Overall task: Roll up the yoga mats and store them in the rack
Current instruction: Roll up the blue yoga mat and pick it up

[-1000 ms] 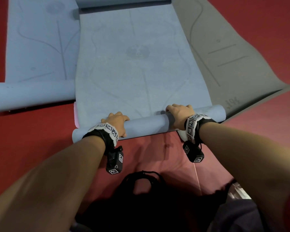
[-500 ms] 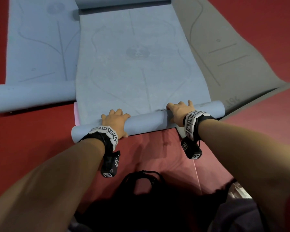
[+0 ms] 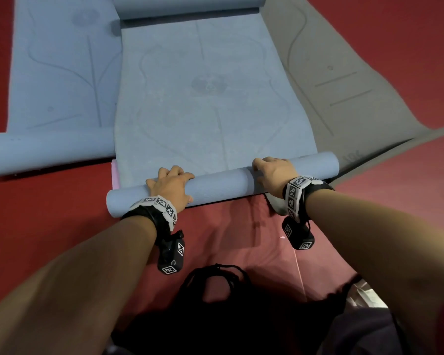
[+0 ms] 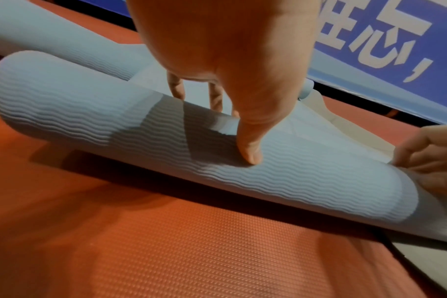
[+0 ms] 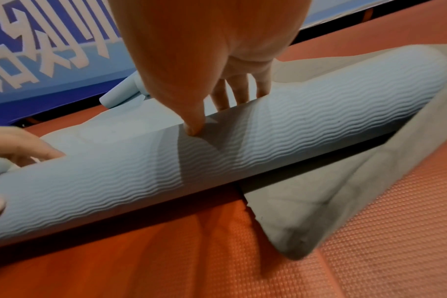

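Observation:
A light blue yoga mat (image 3: 210,103) lies flat on the red floor, and its near end is wound into a roll (image 3: 221,183). My left hand (image 3: 171,184) grips the roll near its left end. In the left wrist view its fingers (image 4: 214,100) reach over the top of the roll (image 4: 306,177) while the thumb presses the ribbed near side. My right hand (image 3: 273,172) grips the roll toward its right end in the same way. The right wrist view shows that hand (image 5: 217,113) with its thumb on the ribbed roll (image 5: 319,121). No rack is in view.
A second blue mat (image 3: 62,60) lies to the left with its near end rolled (image 3: 49,152). A grey mat (image 3: 331,73) lies to the right, partly under the middle one. Another roll (image 3: 187,6) lies at the far end. A blue banner (image 4: 383,40) stands beyond.
Both hands have pushed the roll forward, away from me, and it has taken up a little more of the flat mat. Both hands stay on the roll.

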